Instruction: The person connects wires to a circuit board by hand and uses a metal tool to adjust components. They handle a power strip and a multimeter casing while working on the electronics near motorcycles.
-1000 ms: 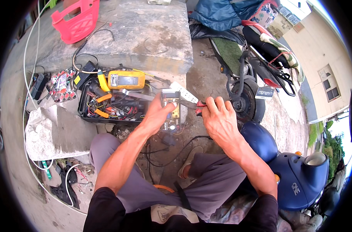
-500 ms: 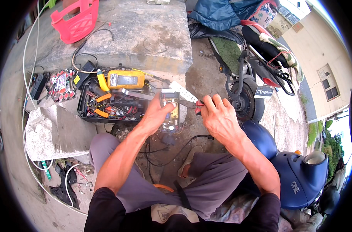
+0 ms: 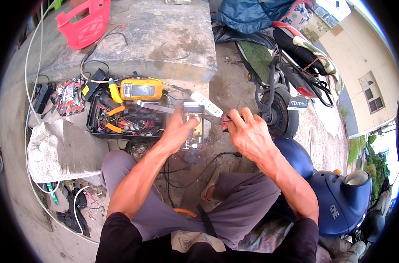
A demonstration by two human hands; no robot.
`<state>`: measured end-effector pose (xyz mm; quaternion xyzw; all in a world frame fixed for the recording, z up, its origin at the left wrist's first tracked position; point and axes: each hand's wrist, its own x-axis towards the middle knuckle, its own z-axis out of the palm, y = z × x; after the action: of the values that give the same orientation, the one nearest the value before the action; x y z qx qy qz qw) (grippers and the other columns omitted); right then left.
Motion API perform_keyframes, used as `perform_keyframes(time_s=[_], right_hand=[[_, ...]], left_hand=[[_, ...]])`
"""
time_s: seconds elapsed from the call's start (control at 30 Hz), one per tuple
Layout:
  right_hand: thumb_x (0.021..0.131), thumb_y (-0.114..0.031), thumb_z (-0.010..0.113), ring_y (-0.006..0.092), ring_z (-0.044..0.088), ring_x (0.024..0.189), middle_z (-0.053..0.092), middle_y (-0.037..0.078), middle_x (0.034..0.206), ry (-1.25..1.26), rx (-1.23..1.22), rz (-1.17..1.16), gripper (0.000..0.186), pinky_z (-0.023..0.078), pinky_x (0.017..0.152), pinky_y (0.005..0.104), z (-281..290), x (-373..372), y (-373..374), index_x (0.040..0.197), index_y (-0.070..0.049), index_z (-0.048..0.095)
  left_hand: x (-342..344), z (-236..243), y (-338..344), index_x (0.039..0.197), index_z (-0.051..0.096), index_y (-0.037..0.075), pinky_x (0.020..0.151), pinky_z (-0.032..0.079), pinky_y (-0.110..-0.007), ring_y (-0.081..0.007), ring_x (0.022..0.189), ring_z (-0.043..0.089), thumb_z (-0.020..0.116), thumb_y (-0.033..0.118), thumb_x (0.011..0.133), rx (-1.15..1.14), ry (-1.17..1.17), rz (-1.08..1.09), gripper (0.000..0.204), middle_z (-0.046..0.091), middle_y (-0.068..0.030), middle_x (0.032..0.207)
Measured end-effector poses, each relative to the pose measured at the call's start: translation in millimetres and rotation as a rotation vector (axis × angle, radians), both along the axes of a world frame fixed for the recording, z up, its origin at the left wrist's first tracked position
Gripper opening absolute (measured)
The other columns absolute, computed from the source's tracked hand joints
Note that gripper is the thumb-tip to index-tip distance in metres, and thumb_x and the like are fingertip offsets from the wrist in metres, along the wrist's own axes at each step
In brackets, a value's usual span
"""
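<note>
My left hand (image 3: 176, 131) is closed around a circuit board (image 3: 193, 135) with a silvery metal piece at its far end and small parts along it. A flat grey metal bar (image 3: 154, 106) reaches from the left to that hand; whether I grip it too is hidden. In my right hand (image 3: 250, 133) are pliers (image 3: 216, 119) with red handles, fingers wrapped round them. Their dark jaws point left and meet the board's far right edge near my left thumb. What exactly sits between the jaws is too small to tell.
Beyond my left hand stands a black toolbox (image 3: 120, 136) full of tools and wires, with a yellow multimeter (image 3: 140, 90) on it. A white power strip (image 3: 207, 104) lies behind the board. Black cable (image 3: 186, 186) crosses the ground between my legs. A blue scooter (image 3: 339, 201) is at right, a concrete block (image 3: 68, 151) at left.
Both hands stay almost in place, still on the board and the pliers. The whole view has shifted very slightly; nothing was taken up or let go.
</note>
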<state>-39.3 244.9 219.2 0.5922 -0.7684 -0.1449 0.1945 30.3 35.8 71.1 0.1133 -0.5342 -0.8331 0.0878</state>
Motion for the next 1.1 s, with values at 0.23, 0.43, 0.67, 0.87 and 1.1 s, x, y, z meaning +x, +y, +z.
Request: perform_keyframes(time_s=[0.23, 0.43, 0.67, 0.87, 1.1], right_hand=[[0.084, -0.014, 0.075, 0.0212, 0.059, 0.091, 0.054, 0.005, 0.1, -0.005, 0.019, 0.003, 0.017, 0.057, 0.062, 0.0335, 1.3, -0.5, -0.9, 0.094, -0.001, 0.074], [0.083, -0.013, 0.074, 0.0209, 0.06, 0.09, 0.054, 0.005, 0.099, 0.014, 0.007, 0.009, 0.018, 0.059, 0.062, 0.0324, 1.8, 1.0, -2.1, 0.097, -0.001, 0.075], [0.083, -0.012, 0.074, 0.021, 0.06, 0.091, 0.056, 0.005, 0.101, 0.024, 0.028, -0.013, 0.02, 0.059, 0.063, 0.0315, 2.5, 5.1, -5.1, 0.099, -0.001, 0.076], [0.08, -0.012, 0.071, 0.0239, 0.059, 0.088, 0.057, 0.009, 0.103, 0.01, -0.032, -0.004, 0.012, 0.057, 0.063, 0.0355, -1.9, 8.1, -6.4, 0.084, -0.002, 0.067], [0.08, -0.012, 0.072, 0.0243, 0.059, 0.09, 0.058, 0.009, 0.105, 0.017, -0.011, -0.013, 0.012, 0.058, 0.063, 0.0347, -2.3, 11.2, -7.0, 0.084, -0.002, 0.068]], left_hand=[[0.0, 4.6, 2.0, 0.143, 0.052, -0.007, 0.095, 0.056, -0.037, -0.0195, 0.113, 0.064, 0.066, 0.008, 0.101, 0.038, 0.01, -0.011, 0.046, 0.066, -0.0142, 0.127], [-0.8, 3.3, 3.2, 0.143, 0.051, -0.005, 0.095, 0.056, -0.036, -0.0188, 0.111, 0.063, 0.065, 0.007, 0.101, 0.056, 0.023, 0.008, 0.046, 0.065, -0.0121, 0.124], [-2.6, -2.1, 1.7, 0.144, 0.051, -0.004, 0.1, 0.053, -0.035, -0.0184, 0.114, 0.062, 0.065, 0.005, 0.101, 0.058, 0.034, 0.029, 0.046, 0.065, -0.0117, 0.127], [-0.6, 0.0, 2.4, 0.145, 0.051, -0.004, 0.102, 0.053, -0.036, -0.0185, 0.116, 0.063, 0.065, 0.003, 0.102, 0.098, 0.036, 0.032, 0.046, 0.065, -0.011, 0.129], [-0.5, -4.3, 1.9, 0.145, 0.052, -0.003, 0.102, 0.052, -0.036, -0.0178, 0.117, 0.062, 0.065, 0.003, 0.102, 0.13, 0.056, 0.03, 0.045, 0.065, -0.0103, 0.128]])
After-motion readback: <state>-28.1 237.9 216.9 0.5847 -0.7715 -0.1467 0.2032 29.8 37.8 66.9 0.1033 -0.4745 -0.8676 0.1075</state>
